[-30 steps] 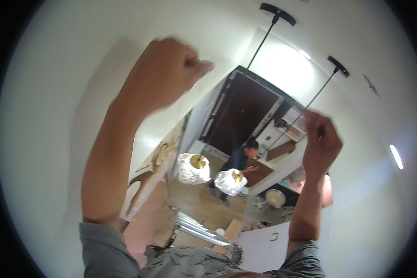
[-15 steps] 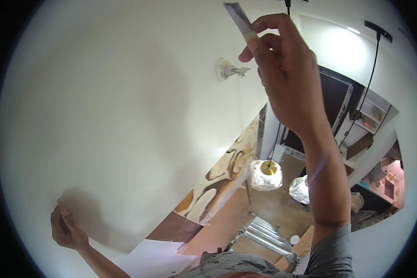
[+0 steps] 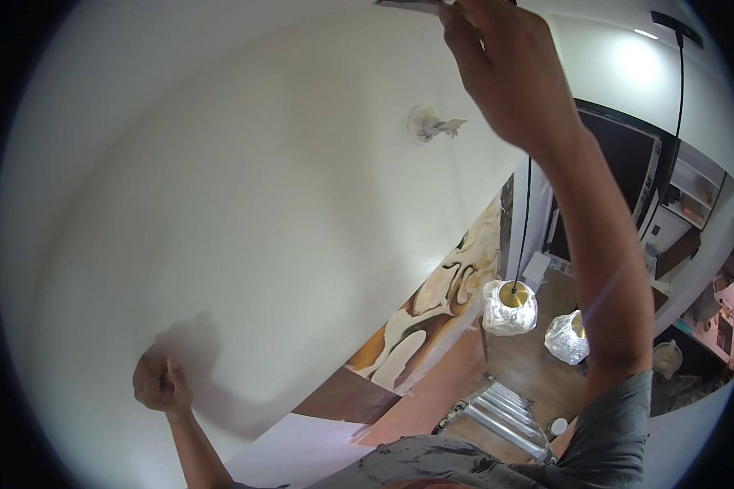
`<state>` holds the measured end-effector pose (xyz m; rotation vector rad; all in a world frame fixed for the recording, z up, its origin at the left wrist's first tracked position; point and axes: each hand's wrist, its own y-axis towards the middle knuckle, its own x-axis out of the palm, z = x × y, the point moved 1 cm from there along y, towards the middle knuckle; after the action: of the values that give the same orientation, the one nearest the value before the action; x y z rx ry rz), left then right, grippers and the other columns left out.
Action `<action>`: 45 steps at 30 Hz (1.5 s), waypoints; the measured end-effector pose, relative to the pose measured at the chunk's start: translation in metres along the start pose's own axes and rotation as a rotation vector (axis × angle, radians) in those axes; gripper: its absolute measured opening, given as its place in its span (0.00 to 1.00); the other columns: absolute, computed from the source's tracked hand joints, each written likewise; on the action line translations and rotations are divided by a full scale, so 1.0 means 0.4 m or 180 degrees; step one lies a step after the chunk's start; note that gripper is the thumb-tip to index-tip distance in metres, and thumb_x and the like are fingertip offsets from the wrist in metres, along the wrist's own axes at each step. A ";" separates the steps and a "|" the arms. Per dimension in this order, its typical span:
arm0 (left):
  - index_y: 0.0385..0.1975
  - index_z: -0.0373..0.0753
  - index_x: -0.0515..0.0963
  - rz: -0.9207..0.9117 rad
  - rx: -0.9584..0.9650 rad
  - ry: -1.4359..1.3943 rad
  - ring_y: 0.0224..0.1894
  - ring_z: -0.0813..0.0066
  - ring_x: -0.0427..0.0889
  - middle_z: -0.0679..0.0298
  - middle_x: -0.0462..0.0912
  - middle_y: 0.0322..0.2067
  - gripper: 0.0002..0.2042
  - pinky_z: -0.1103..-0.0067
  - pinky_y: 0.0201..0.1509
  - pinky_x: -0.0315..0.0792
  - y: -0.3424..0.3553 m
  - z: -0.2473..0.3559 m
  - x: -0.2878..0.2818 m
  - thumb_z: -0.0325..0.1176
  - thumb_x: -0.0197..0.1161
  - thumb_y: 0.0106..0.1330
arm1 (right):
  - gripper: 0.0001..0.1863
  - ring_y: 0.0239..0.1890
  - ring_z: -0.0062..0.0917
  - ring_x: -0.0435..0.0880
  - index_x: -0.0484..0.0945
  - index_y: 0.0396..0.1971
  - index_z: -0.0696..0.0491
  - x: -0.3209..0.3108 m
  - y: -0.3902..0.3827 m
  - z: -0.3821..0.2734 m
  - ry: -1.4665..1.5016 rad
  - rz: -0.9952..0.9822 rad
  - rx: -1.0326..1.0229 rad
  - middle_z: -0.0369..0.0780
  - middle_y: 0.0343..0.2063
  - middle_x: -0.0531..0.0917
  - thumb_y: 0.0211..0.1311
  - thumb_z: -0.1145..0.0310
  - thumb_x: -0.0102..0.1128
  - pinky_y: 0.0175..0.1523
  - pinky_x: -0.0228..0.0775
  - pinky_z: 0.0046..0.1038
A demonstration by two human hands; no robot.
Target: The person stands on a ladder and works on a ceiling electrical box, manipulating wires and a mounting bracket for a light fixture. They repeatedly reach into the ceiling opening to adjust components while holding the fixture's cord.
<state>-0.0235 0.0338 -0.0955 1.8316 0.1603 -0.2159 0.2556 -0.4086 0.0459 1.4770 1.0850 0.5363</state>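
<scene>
While a flat grey strip (image 3: 417, 6) is pinched by the nearly closed right hand (image 3: 510, 73), the left hand (image 3: 160, 383) is loosely curled beside smooth pale wall (image 3: 261, 220); whether anything is gripped there cannot be told. Between the hands, open wall is interrupted by a white bracket (image 3: 429, 126); below the right, rounded lamps (image 3: 514, 293) are wrapped in crinkled clear film (image 3: 501, 321).

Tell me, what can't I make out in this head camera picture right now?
All in the head view:
Flat blade: partly cut off by the top edge.
Right hand: some fingers cut off by that edge.
Left hand: curled fingers hide whether it holds anything.
Farther-right wrapped lamp: partly hidden behind the right forearm.
</scene>
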 end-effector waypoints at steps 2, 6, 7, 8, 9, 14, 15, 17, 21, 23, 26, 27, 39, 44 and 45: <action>0.23 0.37 0.76 -0.0031 0.0043 0.0072 0.19 0.77 0.67 0.66 0.77 0.20 0.12 0.79 0.22 0.58 0.007 0.003 0.008 0.32 0.66 0.70 | 0.09 0.30 0.32 0.86 0.78 0.48 0.59 -0.020 0.029 0.008 -0.0376 0.0264 -0.0686 0.45 0.28 0.84 0.71 0.79 0.54 0.33 0.80 0.32; 0.22 0.39 0.74 -0.0128 0.0073 0.0188 0.18 0.79 0.64 0.68 0.75 0.18 0.13 0.80 0.21 0.54 0.015 0.015 0.013 0.32 0.67 0.69 | 0.17 0.32 0.36 0.88 0.80 0.55 0.52 -0.025 0.049 0.061 -0.0638 0.0692 -0.1923 0.43 0.37 0.88 0.68 0.81 0.58 0.37 0.84 0.33; 0.22 0.39 0.74 -0.0125 0.0075 0.0193 0.18 0.79 0.64 0.68 0.74 0.18 0.13 0.80 0.21 0.54 0.018 0.018 0.017 0.32 0.68 0.68 | 0.17 0.33 0.34 0.88 0.82 0.54 0.51 -0.020 0.062 0.072 -0.0592 0.0807 -0.2037 0.43 0.37 0.88 0.67 0.80 0.59 0.37 0.84 0.32; 0.22 0.40 0.74 -0.0104 0.0112 0.0175 0.17 0.80 0.64 0.68 0.74 0.17 0.13 0.80 0.21 0.54 0.021 0.017 0.023 0.32 0.68 0.68 | 0.17 0.34 0.33 0.89 0.83 0.53 0.51 -0.010 0.085 0.091 -0.0550 0.0923 -0.2150 0.43 0.37 0.88 0.66 0.80 0.60 0.37 0.84 0.31; 0.22 0.40 0.74 -0.0081 0.0150 0.0153 0.17 0.80 0.63 0.69 0.74 0.17 0.13 0.80 0.21 0.53 0.025 0.014 0.028 0.32 0.68 0.68 | 0.17 0.35 0.32 0.89 0.84 0.52 0.50 -0.006 0.099 0.102 -0.0511 0.1040 -0.2264 0.42 0.37 0.88 0.65 0.80 0.61 0.37 0.84 0.31; 0.22 0.40 0.75 -0.0117 0.0139 0.0315 0.16 0.81 0.63 0.69 0.72 0.16 0.13 0.80 0.20 0.52 0.025 0.021 0.015 0.32 0.68 0.68 | 0.16 0.33 0.29 0.88 0.87 0.49 0.49 0.014 0.117 0.099 -0.0642 0.1213 -0.2208 0.40 0.34 0.88 0.64 0.80 0.63 0.36 0.85 0.28; 0.22 0.40 0.74 -0.0100 0.0127 0.0301 0.16 0.81 0.63 0.69 0.72 0.16 0.13 0.80 0.20 0.52 0.024 0.018 0.017 0.32 0.68 0.68 | 0.16 0.32 0.29 0.88 0.87 0.49 0.49 0.020 0.124 0.107 -0.0631 0.1326 -0.2292 0.39 0.33 0.88 0.63 0.80 0.64 0.35 0.84 0.27; 0.21 0.39 0.74 -0.0089 0.0120 0.0308 0.16 0.81 0.62 0.69 0.72 0.16 0.13 0.81 0.19 0.52 0.023 0.018 0.019 0.32 0.68 0.68 | 0.15 0.31 0.28 0.87 0.87 0.48 0.49 0.025 0.123 0.105 -0.0641 0.1354 -0.2275 0.39 0.33 0.88 0.63 0.80 0.63 0.34 0.84 0.27; 0.21 0.39 0.74 -0.0105 0.0197 0.0431 0.16 0.80 0.62 0.69 0.72 0.16 0.13 0.81 0.19 0.52 0.024 0.021 0.022 0.32 0.69 0.68 | 0.15 0.29 0.25 0.86 0.88 0.47 0.49 0.035 0.123 0.109 -0.0681 0.1438 -0.2283 0.39 0.30 0.87 0.63 0.80 0.63 0.31 0.83 0.26; 0.22 0.38 0.75 -0.0125 0.0227 0.0505 0.16 0.80 0.63 0.68 0.73 0.17 0.13 0.81 0.19 0.52 0.020 0.018 0.014 0.32 0.69 0.68 | 0.14 0.29 0.25 0.86 0.88 0.46 0.50 0.042 0.119 0.100 -0.0733 0.1502 -0.2281 0.39 0.29 0.87 0.63 0.80 0.63 0.30 0.83 0.25; 0.22 0.38 0.75 -0.0121 0.0251 0.0508 0.17 0.79 0.65 0.67 0.75 0.18 0.13 0.80 0.20 0.55 0.018 0.013 0.015 0.32 0.69 0.68 | 0.14 0.28 0.25 0.86 0.88 0.45 0.51 0.034 0.109 0.074 -0.0895 0.1615 -0.2257 0.39 0.28 0.87 0.62 0.80 0.63 0.29 0.82 0.26; 0.22 0.37 0.76 -0.0105 0.0252 0.0492 0.17 0.78 0.66 0.67 0.76 0.18 0.12 0.80 0.20 0.55 0.021 0.017 0.018 0.32 0.69 0.68 | 0.13 0.28 0.26 0.86 0.88 0.45 0.51 0.031 0.104 0.064 -0.0963 0.1656 -0.2246 0.39 0.28 0.87 0.62 0.80 0.63 0.28 0.81 0.26; 0.26 0.37 0.78 -0.0113 0.0272 0.0403 0.19 0.75 0.71 0.65 0.78 0.20 0.09 0.80 0.21 0.59 0.016 0.012 0.015 0.31 0.68 0.68 | 0.14 0.27 0.31 0.84 0.87 0.45 0.53 0.020 0.078 0.007 -0.1791 0.1319 -0.1988 0.40 0.26 0.84 0.62 0.77 0.59 0.33 0.80 0.33; 0.27 0.37 0.77 -0.0087 0.0219 0.0309 0.18 0.75 0.69 0.66 0.76 0.19 0.09 0.80 0.21 0.58 0.017 0.014 0.022 0.31 0.66 0.69 | 0.16 0.27 0.31 0.85 0.87 0.46 0.54 0.043 0.088 0.029 -0.1591 0.1217 -0.1677 0.42 0.28 0.85 0.60 0.81 0.59 0.31 0.80 0.32; 0.26 0.37 0.77 -0.0109 0.0215 0.0333 0.18 0.76 0.68 0.66 0.75 0.19 0.09 0.80 0.21 0.58 0.015 0.013 0.018 0.31 0.66 0.69 | 0.16 0.27 0.31 0.85 0.87 0.46 0.55 0.047 0.088 0.031 -0.1471 0.1257 -0.1709 0.42 0.29 0.85 0.60 0.82 0.60 0.31 0.80 0.31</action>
<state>-0.0156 0.0271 -0.0930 1.9093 0.2604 -0.1511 0.2857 -0.3957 0.0717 1.2425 0.2510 0.6558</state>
